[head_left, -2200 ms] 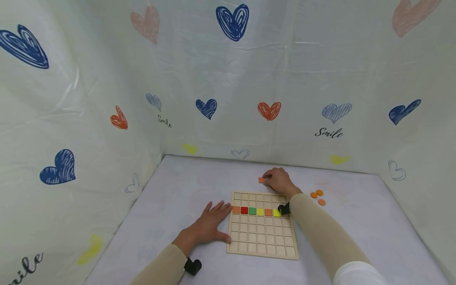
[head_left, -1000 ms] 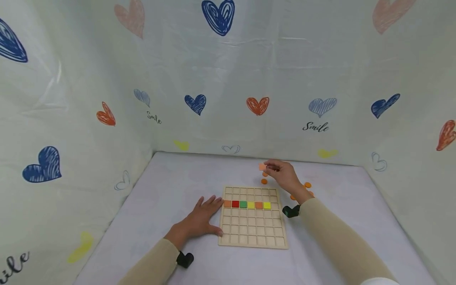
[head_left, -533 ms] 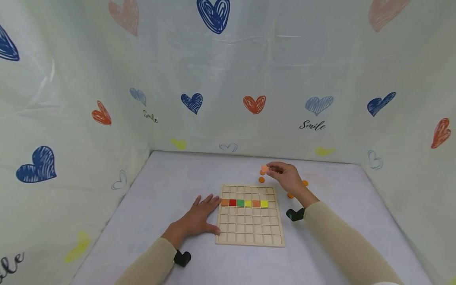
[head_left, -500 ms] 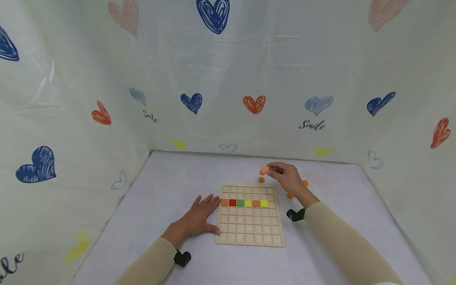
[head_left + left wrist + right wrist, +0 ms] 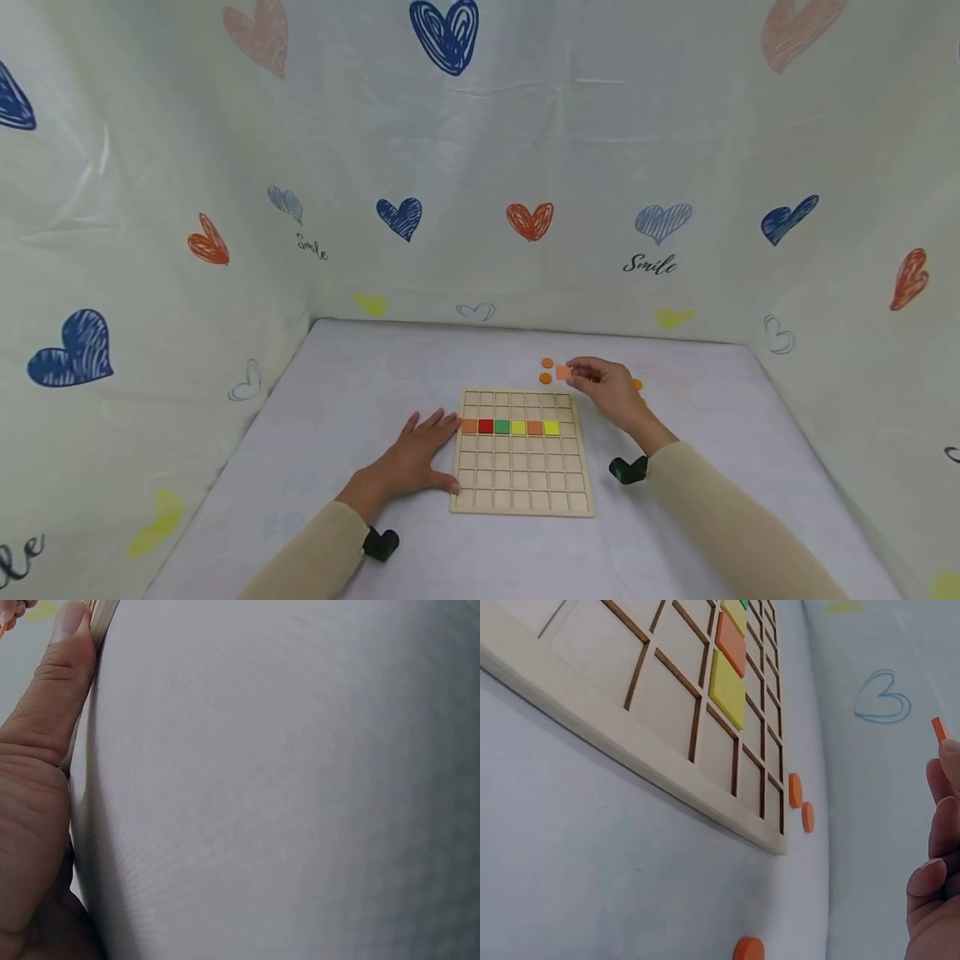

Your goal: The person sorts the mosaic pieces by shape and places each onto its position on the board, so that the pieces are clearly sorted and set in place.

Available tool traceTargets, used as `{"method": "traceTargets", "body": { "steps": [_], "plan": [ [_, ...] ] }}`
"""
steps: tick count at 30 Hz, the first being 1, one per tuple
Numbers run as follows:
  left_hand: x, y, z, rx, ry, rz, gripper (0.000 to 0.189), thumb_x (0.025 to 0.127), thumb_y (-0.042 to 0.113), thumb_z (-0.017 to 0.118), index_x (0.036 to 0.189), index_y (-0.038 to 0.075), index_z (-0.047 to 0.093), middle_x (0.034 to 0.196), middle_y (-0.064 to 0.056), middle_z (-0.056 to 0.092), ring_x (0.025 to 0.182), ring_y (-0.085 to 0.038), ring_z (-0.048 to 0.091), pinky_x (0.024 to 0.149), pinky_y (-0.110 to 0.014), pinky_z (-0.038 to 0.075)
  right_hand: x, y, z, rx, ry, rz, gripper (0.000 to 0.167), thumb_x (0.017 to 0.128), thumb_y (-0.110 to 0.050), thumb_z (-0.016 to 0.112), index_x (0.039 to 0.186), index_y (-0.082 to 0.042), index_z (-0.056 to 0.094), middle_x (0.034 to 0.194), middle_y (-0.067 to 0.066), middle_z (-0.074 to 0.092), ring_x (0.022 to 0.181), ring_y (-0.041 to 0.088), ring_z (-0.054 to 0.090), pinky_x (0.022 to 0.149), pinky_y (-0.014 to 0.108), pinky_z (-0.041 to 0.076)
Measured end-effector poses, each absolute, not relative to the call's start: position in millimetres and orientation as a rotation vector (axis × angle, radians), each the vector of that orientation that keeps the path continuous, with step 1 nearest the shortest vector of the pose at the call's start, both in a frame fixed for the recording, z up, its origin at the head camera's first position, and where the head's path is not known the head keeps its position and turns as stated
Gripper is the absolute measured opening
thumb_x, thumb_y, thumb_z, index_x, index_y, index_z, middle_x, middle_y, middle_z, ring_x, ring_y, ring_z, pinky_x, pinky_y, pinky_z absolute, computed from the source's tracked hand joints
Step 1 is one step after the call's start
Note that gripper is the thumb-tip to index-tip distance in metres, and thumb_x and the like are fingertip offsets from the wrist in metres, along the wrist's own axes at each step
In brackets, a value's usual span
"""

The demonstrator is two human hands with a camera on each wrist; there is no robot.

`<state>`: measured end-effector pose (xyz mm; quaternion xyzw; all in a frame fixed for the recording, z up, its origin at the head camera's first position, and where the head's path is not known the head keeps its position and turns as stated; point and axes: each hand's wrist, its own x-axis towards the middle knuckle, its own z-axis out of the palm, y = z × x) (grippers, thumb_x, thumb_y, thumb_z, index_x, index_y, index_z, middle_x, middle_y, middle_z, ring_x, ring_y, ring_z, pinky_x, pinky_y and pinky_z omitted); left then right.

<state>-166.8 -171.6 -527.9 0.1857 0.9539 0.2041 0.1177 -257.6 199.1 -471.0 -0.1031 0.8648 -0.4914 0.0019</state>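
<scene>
My right hand (image 5: 611, 392) pinches an orange square tile (image 5: 562, 372) between thumb and fingertips, above the table just past the far right corner of a wooden grid board (image 5: 522, 483). In the right wrist view the same tile (image 5: 939, 730) shows edge-on at the fingertips. My left hand (image 5: 408, 458) lies flat with fingers spread, its fingertips and thumb touching the board's left edge. One row of the board holds, from the left, an orange tile (image 5: 469, 427), a red tile (image 5: 486, 427), a green tile (image 5: 502, 427), then yellow, orange and a yellow tile (image 5: 551, 427). That row's rightmost cell is bare.
Two orange round discs, the farther disc (image 5: 547, 363) and the nearer disc (image 5: 545, 378), lie behind the board. Another orange disc (image 5: 637, 384) is partly hidden by my right hand. Heart-printed white sheeting (image 5: 465, 167) rises behind and beside the table (image 5: 375, 358).
My right hand lifted the orange tile behind the board, then carried it rightward and back toward the board's far right corner. The left hand stays at the board's edge. The head view shifted slightly.
</scene>
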Motion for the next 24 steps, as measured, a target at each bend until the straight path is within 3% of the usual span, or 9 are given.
{"method": "traceTargets", "body": {
  "steps": [6, 16, 24],
  "plan": [
    [-166.6, -169.6, -525.9, 0.527, 2.793, 0.589, 0.12, 0.073, 0.065, 0.087, 0.168, 0.016, 0.031, 0.174, -0.001, 0.031, 0.165, -0.027, 0.016, 0.135, -0.055, 0.003, -250.7, 205.6, -478.2, -0.25, 2.709, -1.513, 0.033, 0.1, -0.021, 0.076, 0.131, -0.011, 0.073, 0.119, 0.01, 0.074, 0.107, 0.025, 0.068, 0.082, 0.021, 0.058],
    [-165.8, -170.8, -529.4, 0.539, 2.795, 0.583, 0.121, 0.073, 0.065, 0.088, 0.167, 0.014, 0.031, 0.173, -0.003, 0.032, 0.164, -0.028, 0.017, 0.134, -0.056, 0.004, -241.7, 213.2, -488.5, -0.237, 2.744, -1.499, 0.032, 0.1, -0.019, 0.075, 0.131, -0.008, 0.073, 0.116, 0.011, 0.075, 0.102, 0.022, 0.068, 0.076, 0.019, 0.058],
    [-166.6, -170.9, -530.8, 0.541, 2.81, 0.558, 0.12, 0.074, 0.066, 0.086, 0.168, 0.016, 0.031, 0.174, -0.001, 0.031, 0.165, -0.027, 0.017, 0.134, -0.056, 0.004, -235.0, 219.0, -495.2, -0.205, 2.721, -1.475, 0.032, 0.1, -0.019, 0.074, 0.13, -0.008, 0.074, 0.118, 0.01, 0.075, 0.105, 0.023, 0.068, 0.08, 0.02, 0.059]
  ]
}}
